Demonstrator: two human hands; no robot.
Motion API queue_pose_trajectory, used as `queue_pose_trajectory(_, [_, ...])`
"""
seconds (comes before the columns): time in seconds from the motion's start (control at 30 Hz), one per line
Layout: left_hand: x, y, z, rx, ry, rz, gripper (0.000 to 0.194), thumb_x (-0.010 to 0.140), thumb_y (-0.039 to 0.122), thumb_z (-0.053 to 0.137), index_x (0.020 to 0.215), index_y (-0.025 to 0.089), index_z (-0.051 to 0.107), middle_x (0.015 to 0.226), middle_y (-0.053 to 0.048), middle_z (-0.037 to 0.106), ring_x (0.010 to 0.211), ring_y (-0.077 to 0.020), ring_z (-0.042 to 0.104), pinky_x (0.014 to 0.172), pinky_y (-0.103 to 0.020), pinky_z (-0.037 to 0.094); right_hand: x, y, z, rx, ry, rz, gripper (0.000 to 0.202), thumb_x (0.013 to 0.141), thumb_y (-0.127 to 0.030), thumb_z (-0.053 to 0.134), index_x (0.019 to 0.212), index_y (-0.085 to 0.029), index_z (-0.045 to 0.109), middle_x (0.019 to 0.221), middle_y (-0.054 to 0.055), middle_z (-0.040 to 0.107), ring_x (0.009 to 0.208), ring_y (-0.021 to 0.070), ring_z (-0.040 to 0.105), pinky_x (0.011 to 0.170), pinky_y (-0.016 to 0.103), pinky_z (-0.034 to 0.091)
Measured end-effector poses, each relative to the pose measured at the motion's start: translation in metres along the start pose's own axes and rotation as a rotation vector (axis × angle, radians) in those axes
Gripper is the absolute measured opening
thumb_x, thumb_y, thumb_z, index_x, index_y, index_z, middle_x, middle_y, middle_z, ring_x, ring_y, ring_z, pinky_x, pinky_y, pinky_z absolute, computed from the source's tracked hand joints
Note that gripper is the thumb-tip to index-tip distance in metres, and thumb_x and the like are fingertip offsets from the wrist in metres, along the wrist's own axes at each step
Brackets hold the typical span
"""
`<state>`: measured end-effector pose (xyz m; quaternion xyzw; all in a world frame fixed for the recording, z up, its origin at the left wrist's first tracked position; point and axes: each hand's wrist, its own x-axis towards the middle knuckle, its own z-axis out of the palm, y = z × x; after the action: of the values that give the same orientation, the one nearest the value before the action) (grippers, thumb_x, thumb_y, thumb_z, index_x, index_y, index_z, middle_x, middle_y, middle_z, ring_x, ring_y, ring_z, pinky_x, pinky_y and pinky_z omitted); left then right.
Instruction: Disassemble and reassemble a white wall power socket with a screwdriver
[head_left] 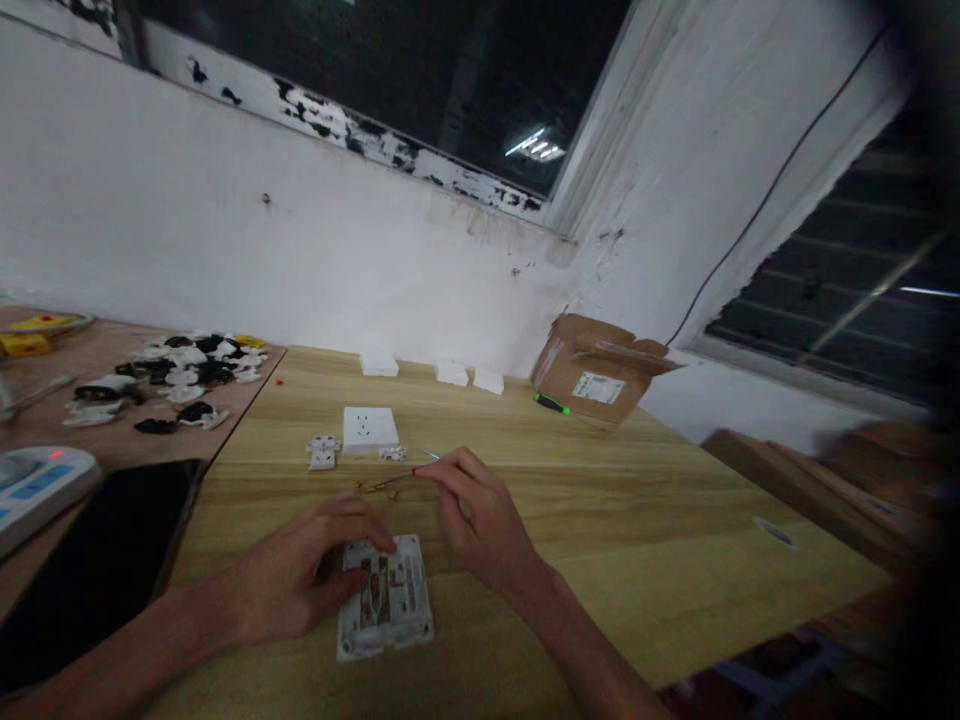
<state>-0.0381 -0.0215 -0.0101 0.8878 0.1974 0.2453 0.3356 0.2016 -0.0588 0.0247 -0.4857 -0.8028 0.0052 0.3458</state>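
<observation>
One head view covers the scene. Light wood-grain table (615,520) runs to a white plastered wall (225,240) under a window (420,70) with flaking paint on its frame; a second, barred window (847,290) stands at the right.

Left hand (300,575) lies on an opened socket backplate (386,600) lying flat near the table's front edge, fingers pressing its upper left corner, not clenched around it. Right hand (480,520) is just beyond the plate, fingertips pinched on a thin tool (390,484) whose far end lies on the wood; the tool's kind cannot be told.

Further back: white socket faceplate (370,429), small white parts (322,452), three white blocks along the wall (450,372), cardboard box (596,375), green-handled screwdriver (553,403). Adjoining brown table (112,420) at left carries black and white parts (187,370), a dark tablet (97,560).
</observation>
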Motion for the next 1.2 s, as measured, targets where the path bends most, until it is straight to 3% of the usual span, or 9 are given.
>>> queue_pose_trajectory(0.1, [0.002, 0.000, 0.002, 0.097, 0.102, 0.009, 0.029, 0.088, 0.016, 0.054, 0.113, 0.026, 0.063, 0.112, -0.005, 0.066, 0.109, -0.0243, 0.060, 0.096, -0.038, 0.049, 0.034, 0.039, -0.001, -0.077, -0.077, -0.112, 0.028, 0.087, -0.005, 0.047, 0.101, -0.017, 0.068, 0.093, 0.006, 0.061, 0.088, 0.0187, 0.057, 0.078, 0.032, 0.047])
queue_pose_trajectory(0.17, [0.004, -0.005, 0.003, 0.222, 0.206, -0.022, 0.025, 0.092, 0.019, 0.050, 0.111, 0.026, 0.064, 0.114, -0.005, 0.066, 0.111, -0.0249, 0.059, 0.098, -0.040, 0.049, 0.043, 0.055, 0.002, -0.087, -0.086, -0.164, 0.023, 0.084, -0.007, 0.052, 0.097, -0.017, 0.068, 0.091, 0.006, 0.062, 0.087, 0.0192, 0.057, 0.077, 0.032, 0.047])
queue_pose_trajectory(0.37, [0.009, -0.040, 0.009, 0.606, 0.399, -0.104, 0.039, 0.094, 0.028, 0.052, 0.133, 0.029, 0.051, 0.126, -0.004, 0.062, 0.117, -0.0253, 0.056, 0.099, -0.039, 0.051, 0.025, 0.064, 0.028, -0.138, -0.123, -0.280, 0.020, 0.080, -0.013, 0.058, 0.097, -0.019, 0.066, 0.093, 0.006, 0.061, 0.089, 0.0209, 0.054, 0.080, 0.035, 0.045])
queue_pose_trajectory(0.57, [0.017, -0.057, 0.009, 0.747, 0.308, -0.069, 0.034, 0.096, 0.027, 0.051, 0.130, 0.032, 0.055, 0.123, -0.001, 0.063, 0.114, -0.0239, 0.056, 0.098, -0.039, 0.049, 0.027, 0.072, 0.036, -0.179, -0.200, -0.200, 0.012, 0.079, -0.012, 0.062, 0.088, -0.019, 0.066, 0.090, 0.005, 0.060, 0.090, 0.0206, 0.052, 0.080, 0.034, 0.043])
queue_pose_trajectory(0.73, [0.021, -0.052, 0.007, 0.741, 0.237, -0.117, 0.027, 0.096, 0.027, 0.052, 0.120, 0.035, 0.062, 0.115, 0.001, 0.066, 0.108, -0.0229, 0.057, 0.095, -0.039, 0.048, 0.026, 0.075, 0.034, -0.182, -0.228, -0.178, 0.007, 0.084, -0.014, 0.062, 0.086, -0.019, 0.066, 0.089, 0.003, 0.060, 0.089, 0.0190, 0.052, 0.080, 0.032, 0.043])
queue_pose_trajectory(1.0, [0.021, -0.040, 0.000, 0.715, 0.231, -0.165, 0.016, 0.095, 0.026, 0.055, 0.102, 0.032, 0.069, 0.101, 0.001, 0.069, 0.098, -0.0232, 0.059, 0.091, -0.037, 0.045, 0.025, 0.074, 0.026, -0.194, -0.203, -0.160, 0.009, 0.088, -0.014, 0.059, 0.084, -0.018, 0.066, 0.089, 0.004, 0.061, 0.088, 0.0191, 0.053, 0.079, 0.032, 0.043])
queue_pose_trajectory(1.2, [0.019, -0.035, -0.002, 0.676, 0.249, -0.184, 0.013, 0.096, 0.031, 0.053, 0.101, 0.029, 0.066, 0.098, 0.000, 0.069, 0.095, -0.0248, 0.060, 0.086, -0.040, 0.047, 0.023, 0.077, 0.023, -0.102, -0.171, -0.149, 0.013, 0.092, -0.013, 0.054, 0.091, -0.018, 0.067, 0.090, 0.004, 0.061, 0.091, 0.0186, 0.053, 0.080, 0.031, 0.043])
